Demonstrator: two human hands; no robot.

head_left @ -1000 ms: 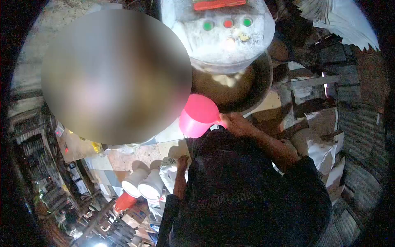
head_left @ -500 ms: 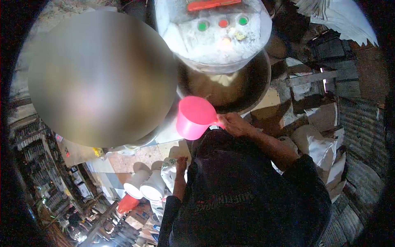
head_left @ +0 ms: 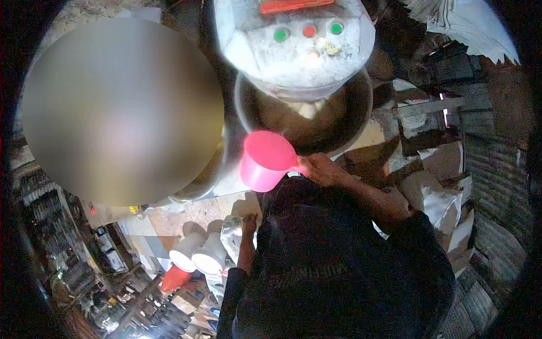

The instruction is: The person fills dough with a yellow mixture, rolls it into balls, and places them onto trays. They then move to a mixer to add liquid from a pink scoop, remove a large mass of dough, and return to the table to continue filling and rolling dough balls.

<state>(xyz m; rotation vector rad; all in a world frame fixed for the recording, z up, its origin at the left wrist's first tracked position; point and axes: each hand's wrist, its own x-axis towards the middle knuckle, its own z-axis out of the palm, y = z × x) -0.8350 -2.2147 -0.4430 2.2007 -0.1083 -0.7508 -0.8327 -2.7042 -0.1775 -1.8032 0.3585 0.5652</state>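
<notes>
At near centre, just off the near rim of the bowl, a pink dipper: round, smooth, glossy, evenly pink inside and out, tilted slightly. Held firmly by its short handle in the closed right hand. At lower left, beside the white bag, the left hand, with no telling whether gripping or merely touching. Beyond the bowl, crowding over it, a white machine with two green buttons, one red button and a red bar; pale dough beneath. Far left, hidden behind a large blur. Left of the bag, two white buckets and a red bundle. Faint lettering on the dark shirt, unreadable.
</notes>
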